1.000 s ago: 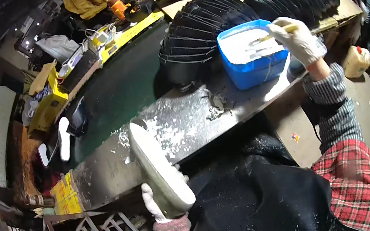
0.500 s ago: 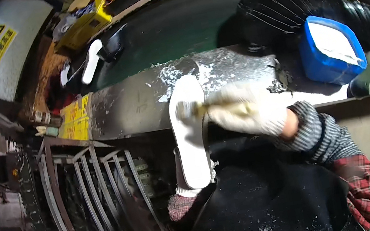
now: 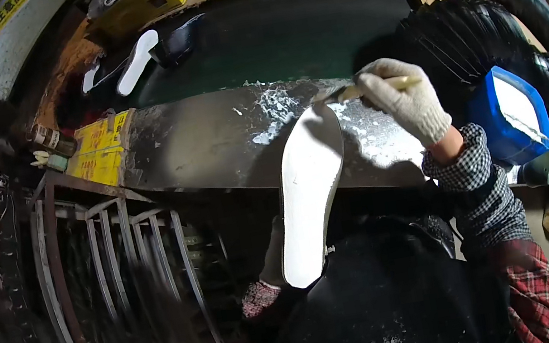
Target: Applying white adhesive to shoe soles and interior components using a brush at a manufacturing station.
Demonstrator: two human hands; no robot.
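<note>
A long white insole (image 3: 312, 187) lies face up in front of me, its wide end reaching over the metal edge of the bench. My left hand (image 3: 273, 255), in a knitted glove, grips it from below at the left side; the fingers are mostly hidden under it. In my gloved right hand (image 3: 406, 100) is a brush with a pale handle (image 3: 351, 92), the fingers closed around it. The bristles are at the far tip of the insole; whether they touch it I cannot tell.
A blue tub (image 3: 509, 121) of white paste stands to the right, by black ribbed hose (image 3: 471, 44). Another white insole (image 3: 138, 63) lies on the dark green belt (image 3: 266, 35). White smears mark the metal ledge (image 3: 188, 135). A metal rack (image 3: 53, 281) stands at lower left.
The brush has moved from the insole's middle to its far tip, my right hand going away from me and right. The insole now tilts rightward, and the view has shifted.
</note>
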